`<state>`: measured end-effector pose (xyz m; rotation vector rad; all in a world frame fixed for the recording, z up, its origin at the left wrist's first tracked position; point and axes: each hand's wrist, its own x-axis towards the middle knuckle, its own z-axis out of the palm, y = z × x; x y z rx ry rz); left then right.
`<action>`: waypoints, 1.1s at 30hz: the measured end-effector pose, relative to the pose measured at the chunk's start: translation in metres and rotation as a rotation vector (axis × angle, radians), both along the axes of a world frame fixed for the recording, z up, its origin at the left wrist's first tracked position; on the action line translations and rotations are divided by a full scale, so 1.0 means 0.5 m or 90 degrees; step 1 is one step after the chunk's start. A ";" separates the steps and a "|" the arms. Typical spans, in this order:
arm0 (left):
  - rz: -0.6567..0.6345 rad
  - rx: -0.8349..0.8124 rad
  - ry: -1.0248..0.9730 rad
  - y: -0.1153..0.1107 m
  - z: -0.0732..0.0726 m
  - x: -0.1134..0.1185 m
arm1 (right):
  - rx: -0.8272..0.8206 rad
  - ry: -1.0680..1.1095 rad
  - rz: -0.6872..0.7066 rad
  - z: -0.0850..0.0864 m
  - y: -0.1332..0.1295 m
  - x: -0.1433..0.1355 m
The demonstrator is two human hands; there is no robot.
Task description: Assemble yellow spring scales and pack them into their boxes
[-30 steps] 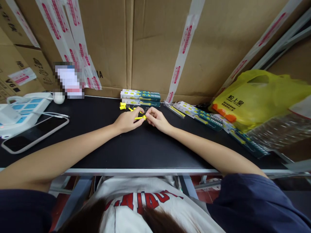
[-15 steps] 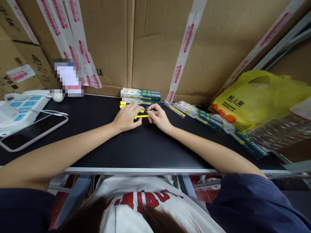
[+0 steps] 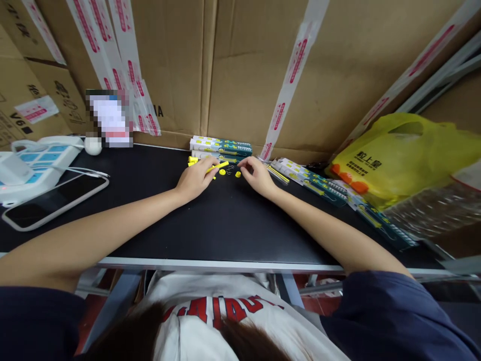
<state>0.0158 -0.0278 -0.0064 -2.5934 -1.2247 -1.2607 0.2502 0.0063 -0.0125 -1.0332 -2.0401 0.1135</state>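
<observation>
My left hand (image 3: 198, 179) is closed around a thin yellow plastic rod (image 3: 220, 167), whose free end points up to the right. My right hand (image 3: 256, 176) hovers just to the right, thumb and index finger apart, with nothing visible between them. On the black tabletop between the hands lie a small yellow ring-like piece (image 3: 222, 172), some thin curved metal wire (image 3: 230, 170) and a second small yellow piece (image 3: 238, 174), close to my right fingertips. More yellow plastic parts (image 3: 193, 160) lie behind my left hand, partly hidden by it.
Printed narrow boxes (image 3: 221, 145) are stacked at the back, with more boxes (image 3: 311, 180) at the right. Metal and yellow rods (image 3: 277, 173) lie beside them. A yellow plastic bag (image 3: 406, 155) stands far right; a phone (image 3: 56, 200) and a power strip (image 3: 45, 155) are at left.
My right hand has moved away from the yellow rod, to the right. The rod in my left hand has swung from nearly level to tilted up, leaving the small pieces and wire uncovered.
</observation>
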 end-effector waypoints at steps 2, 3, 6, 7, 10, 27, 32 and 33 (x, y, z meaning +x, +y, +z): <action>-0.015 0.006 0.027 -0.003 0.000 0.001 | 0.067 -0.183 -0.035 0.017 0.016 0.006; -0.023 0.009 0.041 -0.004 -0.001 0.002 | 0.087 -0.267 -0.045 0.028 0.024 0.005; -0.036 0.009 0.075 -0.007 -0.002 0.005 | 0.089 -0.464 -0.051 0.061 0.048 -0.015; -0.036 0.009 0.083 -0.007 -0.002 0.006 | 0.075 -0.508 -0.050 0.071 0.057 -0.025; -0.029 0.009 0.095 -0.008 -0.001 0.005 | 0.013 -0.596 -0.050 0.093 0.079 -0.057; 0.004 -0.013 0.057 -0.009 0.000 0.005 | -0.103 -0.250 0.012 0.103 0.082 -0.046; 0.000 0.001 0.109 -0.013 -0.002 0.009 | -0.462 0.265 0.185 0.064 0.002 -0.036; 0.001 0.004 0.125 -0.014 -0.002 0.009 | -0.508 0.316 0.208 0.054 -0.019 -0.038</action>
